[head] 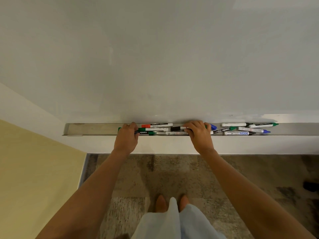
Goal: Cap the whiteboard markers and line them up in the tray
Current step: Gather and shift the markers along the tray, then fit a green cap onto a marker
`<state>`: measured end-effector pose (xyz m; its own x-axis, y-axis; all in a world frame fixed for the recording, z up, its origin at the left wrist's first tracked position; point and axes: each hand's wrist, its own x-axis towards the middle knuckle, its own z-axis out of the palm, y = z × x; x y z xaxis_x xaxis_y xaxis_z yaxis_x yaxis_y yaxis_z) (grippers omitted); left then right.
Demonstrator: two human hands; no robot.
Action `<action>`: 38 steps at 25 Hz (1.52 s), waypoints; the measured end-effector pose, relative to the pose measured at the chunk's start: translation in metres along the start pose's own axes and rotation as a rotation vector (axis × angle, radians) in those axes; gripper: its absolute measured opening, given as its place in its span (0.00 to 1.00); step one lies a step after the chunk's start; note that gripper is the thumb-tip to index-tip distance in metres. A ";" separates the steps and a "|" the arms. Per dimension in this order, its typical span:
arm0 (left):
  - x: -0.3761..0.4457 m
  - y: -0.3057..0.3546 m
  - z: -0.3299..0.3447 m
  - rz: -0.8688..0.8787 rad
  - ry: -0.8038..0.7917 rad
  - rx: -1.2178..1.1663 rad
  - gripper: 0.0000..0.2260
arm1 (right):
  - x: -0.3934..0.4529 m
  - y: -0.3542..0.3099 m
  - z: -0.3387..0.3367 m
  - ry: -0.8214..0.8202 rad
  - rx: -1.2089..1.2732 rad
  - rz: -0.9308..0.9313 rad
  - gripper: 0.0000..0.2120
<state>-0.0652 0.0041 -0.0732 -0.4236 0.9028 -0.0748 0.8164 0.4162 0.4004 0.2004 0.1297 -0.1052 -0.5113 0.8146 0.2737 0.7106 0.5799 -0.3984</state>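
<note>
The left ends of the green-capped markers (pixel 146 133) lie hidden under the left hand (pixel 126 135), and whatever sits beneath the right hand (pixel 198 133) cannot be made out; only a blue cap (pixel 213 126) pokes out past its knuckles. Whether every marker wears its cap is hard to tell at this size.

A long metal tray (pixel 89 129) runs under the whiteboard (pixel 155 57), its left stretch bare. To the far left stands a yellow wall (pixel 34 169); below, a mottled carpet (pixel 138 178) — two shoe tips showing near the bottom edge.

The left hand reaches palm-down into the tray, fingers curled over the ends of the green markers. Between the hands lie a red-capped marker (pixel 156 125) at the back and a black-capped marker (pixel 177 128), whose right end the right hand's fingers pinch. Further right — a loose scatter of markers (pixel 245 129) lying at crossed angles, green, blue and black ends mixed, all inside the tray.
</note>
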 end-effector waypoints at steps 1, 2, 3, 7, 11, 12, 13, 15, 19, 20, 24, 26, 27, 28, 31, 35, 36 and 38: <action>0.002 0.000 -0.001 0.003 -0.007 -0.001 0.06 | 0.001 0.002 -0.002 0.016 0.006 0.008 0.06; 0.003 -0.001 -0.003 0.018 -0.013 0.010 0.06 | 0.002 0.004 -0.003 0.028 0.003 0.013 0.06; 0.005 -0.002 -0.004 0.043 -0.020 0.033 0.06 | 0.003 0.005 -0.005 0.032 -0.014 0.008 0.07; 0.010 -0.004 -0.010 0.182 -0.065 0.156 0.06 | 0.000 0.010 -0.008 0.025 -0.113 -0.043 0.10; 0.012 -0.006 -0.012 0.254 -0.090 0.188 0.08 | -0.001 0.006 -0.007 -0.006 0.034 -0.032 0.06; 0.012 -0.007 -0.012 0.258 -0.085 0.191 0.08 | -0.001 0.004 -0.007 -0.031 0.071 -0.029 0.06; 0.013 -0.009 -0.013 0.261 -0.082 0.204 0.08 | 0.001 0.000 -0.006 -0.055 0.090 -0.035 0.07; 0.015 -0.010 -0.012 0.283 -0.097 0.268 0.10 | 0.003 -0.008 -0.005 -0.074 0.091 -0.057 0.08; 0.016 -0.011 -0.010 0.343 -0.126 0.349 0.14 | 0.008 -0.017 -0.004 -0.018 0.013 -0.112 0.06; 0.015 -0.012 -0.011 0.359 -0.129 0.352 0.14 | 0.007 -0.017 -0.004 0.002 -0.005 -0.122 0.06; 0.006 -0.020 -0.018 0.353 -0.140 0.322 0.13 | -0.003 -0.020 0.001 0.061 -0.023 -0.133 0.08; 0.001 -0.026 -0.021 0.312 -0.138 0.291 0.13 | -0.007 -0.030 0.008 0.072 -0.007 -0.166 0.08; 0.000 -0.029 -0.021 0.291 -0.139 0.282 0.14 | -0.008 -0.036 0.012 0.073 -0.005 -0.201 0.09; -0.001 -0.031 -0.022 0.270 -0.136 0.276 0.14 | -0.009 -0.044 0.018 0.070 -0.009 -0.241 0.09; -0.003 -0.032 -0.026 0.228 -0.110 0.254 0.13 | -0.012 -0.061 0.032 0.063 -0.036 -0.305 0.09; -0.008 -0.038 -0.031 0.146 -0.049 0.186 0.11 | -0.006 -0.076 0.041 0.033 -0.081 -0.292 0.09; -0.010 -0.041 -0.032 0.115 -0.033 0.161 0.10 | -0.002 -0.082 0.043 0.015 -0.094 -0.298 0.08; -0.014 -0.046 -0.033 0.047 -0.003 0.103 0.08 | 0.006 -0.094 0.048 -0.024 -0.107 -0.332 0.08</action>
<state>-0.1095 -0.0316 -0.0606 -0.3828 0.9218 -0.0609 0.8715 0.3822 0.3074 0.1071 0.0800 -0.1077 -0.7334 0.5818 0.3517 0.5496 0.8119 -0.1969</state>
